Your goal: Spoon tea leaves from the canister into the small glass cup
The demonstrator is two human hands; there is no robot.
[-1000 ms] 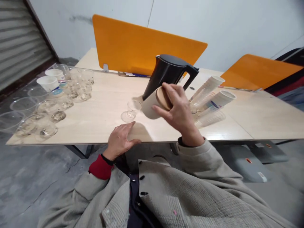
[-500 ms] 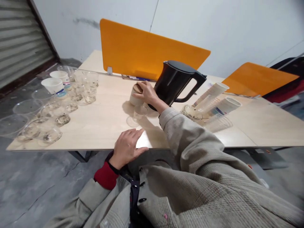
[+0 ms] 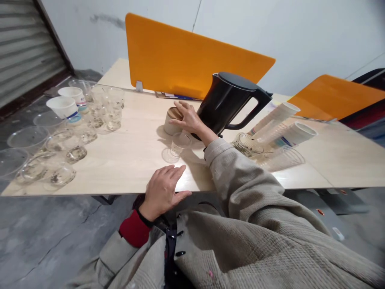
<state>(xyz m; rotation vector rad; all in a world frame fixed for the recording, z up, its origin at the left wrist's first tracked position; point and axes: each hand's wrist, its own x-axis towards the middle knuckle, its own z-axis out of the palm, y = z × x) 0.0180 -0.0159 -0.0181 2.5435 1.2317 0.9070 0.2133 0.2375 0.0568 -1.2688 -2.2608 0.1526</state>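
Note:
My right hand (image 3: 191, 119) rests at a pale jar (image 3: 171, 127) with a round wooden lid (image 3: 175, 112). Its thumb and fingers are spread apart over the lid's right side. Just behind that wrist stands a black electric kettle (image 3: 227, 100), its handle to the right. In front of the jar is a clear plastic cup (image 3: 181, 140), standing upright beside my right wrist. My left hand (image 3: 164, 188) lies at the table's front edge, below the clear cup, with fingers stretched, thumb out and nothing held.
At the left of the table (image 3: 132, 136) stand several clear cups (image 3: 76, 152) with dark bits inside, plus two white paper cups (image 3: 61, 107). Stacked paper cups (image 3: 296, 134) and clear cups lie at the right, near a glass container (image 3: 245, 144). Orange dividers (image 3: 192, 56) stand behind.
The fingers of my right hand have loosened and spread on the jar's lid. My left hand stays nearly where it was. The view has shifted slightly.

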